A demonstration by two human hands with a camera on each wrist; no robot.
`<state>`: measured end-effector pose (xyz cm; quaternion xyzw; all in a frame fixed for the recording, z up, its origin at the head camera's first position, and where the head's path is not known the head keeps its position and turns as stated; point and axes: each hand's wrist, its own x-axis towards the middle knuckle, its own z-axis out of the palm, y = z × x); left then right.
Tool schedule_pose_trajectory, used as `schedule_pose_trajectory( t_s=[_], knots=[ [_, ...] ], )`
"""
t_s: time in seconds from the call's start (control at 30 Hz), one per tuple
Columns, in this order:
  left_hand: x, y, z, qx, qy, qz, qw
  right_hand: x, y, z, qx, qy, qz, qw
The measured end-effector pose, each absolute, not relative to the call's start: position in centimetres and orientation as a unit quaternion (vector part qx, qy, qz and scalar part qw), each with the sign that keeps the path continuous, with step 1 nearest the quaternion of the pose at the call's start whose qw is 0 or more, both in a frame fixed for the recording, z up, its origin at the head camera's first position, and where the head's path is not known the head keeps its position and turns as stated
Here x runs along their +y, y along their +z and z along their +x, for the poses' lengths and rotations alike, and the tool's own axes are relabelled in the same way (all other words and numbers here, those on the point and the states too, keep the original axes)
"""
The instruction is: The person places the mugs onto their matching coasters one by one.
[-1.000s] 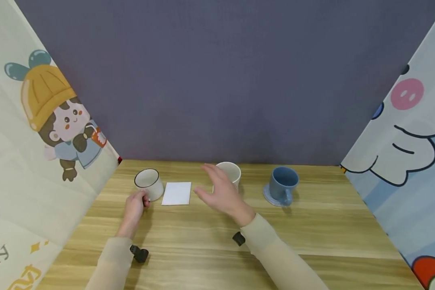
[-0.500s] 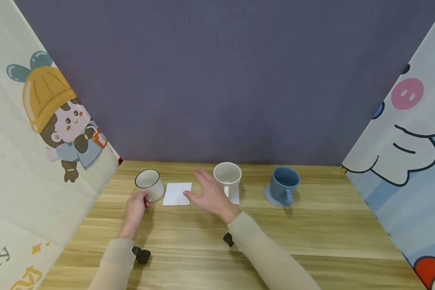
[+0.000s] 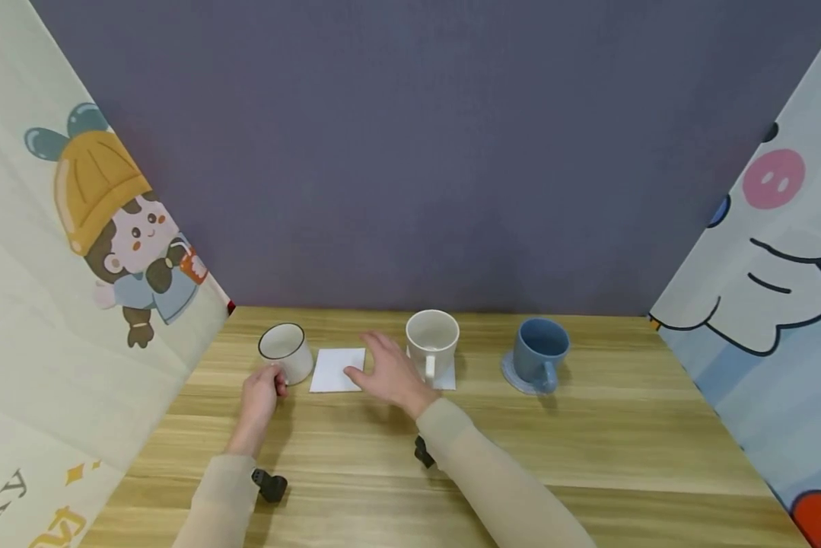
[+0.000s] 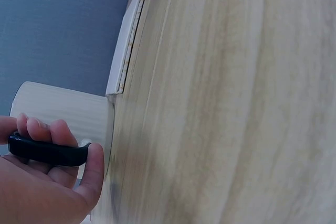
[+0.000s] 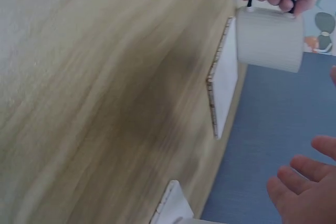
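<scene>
My left hand (image 3: 261,396) grips the black handle (image 4: 50,151) of a white mug (image 3: 285,352) with a dark rim, its fingers curled round it. The mug stands upright on the table beside a square white coaster (image 3: 337,371). In the right wrist view this coaster (image 5: 226,80) shows as a thin slab next to the ribbed mug (image 5: 270,38). Over the coaster's right edge my right hand (image 3: 392,377) hovers with fingers spread and holds nothing. Just right of it stands a plain white mug (image 3: 437,339), handle toward me, on another white square coaster (image 3: 447,378).
A blue mug (image 3: 539,354) sits on a round light-blue coaster (image 3: 517,380) to the right. Behind the wooden table (image 3: 588,487) rises a dark grey-blue panel (image 3: 410,152). Printed cloths hang at the left (image 3: 27,304) and right (image 3: 800,304).
My right hand has moved left and slightly down, from in front of the plain white mug to the bare coaster's right edge. The left hand keeps its grip on the mug handle.
</scene>
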<state>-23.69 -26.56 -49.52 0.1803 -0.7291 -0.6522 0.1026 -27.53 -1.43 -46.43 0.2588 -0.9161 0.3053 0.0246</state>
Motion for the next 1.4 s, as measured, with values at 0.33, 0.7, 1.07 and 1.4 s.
schedule_pose_trajectory(
  t_s=[0.33, 0.7, 1.07, 1.4],
  knots=[
    [-26.4, -49.9, -23.6, -0.732, -0.65, 0.179, 0.098, -2.2, -48.1, -28.9, -0.927, 0.278, 0.253, 0.01],
    [-26.8, -49.9, -23.6, -0.727, -0.655, 0.178, 0.107, -3.0, -49.7, -29.9, -0.94, 0.243, 0.238, -0.026],
    [-26.4, -49.7, -23.8, -0.726, -0.656, 0.177, 0.109, -3.3, -50.3, -30.6, -0.949, 0.197, 0.244, -0.037],
    [-26.6, -49.9, -23.8, -0.724, -0.657, 0.181, 0.106, -3.2, -51.3, -31.2, -0.954, 0.179, 0.232, -0.066]
  ],
)
